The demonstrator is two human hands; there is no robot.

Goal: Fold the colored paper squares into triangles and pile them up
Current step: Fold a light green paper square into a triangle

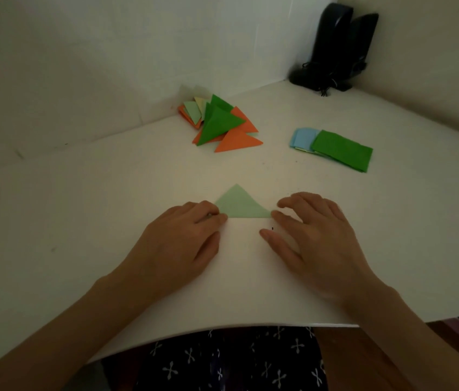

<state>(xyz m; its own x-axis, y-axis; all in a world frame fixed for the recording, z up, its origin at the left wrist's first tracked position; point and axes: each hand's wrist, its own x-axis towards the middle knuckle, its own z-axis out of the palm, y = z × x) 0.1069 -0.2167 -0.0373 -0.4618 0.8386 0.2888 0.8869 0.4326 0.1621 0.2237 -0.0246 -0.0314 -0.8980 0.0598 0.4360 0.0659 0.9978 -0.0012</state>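
Note:
A pale green paper triangle (pixel 238 203) lies flat on the white table (pixel 109 193), its long folded edge toward me. My left hand (pixel 183 244) covers its left corner, fingertips pressing down on the paper. My right hand (pixel 313 232) has its fingertips on the right corner, fingers spread and fairly straight. Farther back sits a pile of folded triangles (pixel 220 122) in dark green, orange and pale colours. To the right lies a stack of unfolded squares (pixel 335 149), dark green on top with light blue behind.
Two black upright devices with cords (pixel 338 46) stand in the far right corner against the wall. The table's front edge (pixel 222 330) curves just above my lap. Walls close in on the back and right sides.

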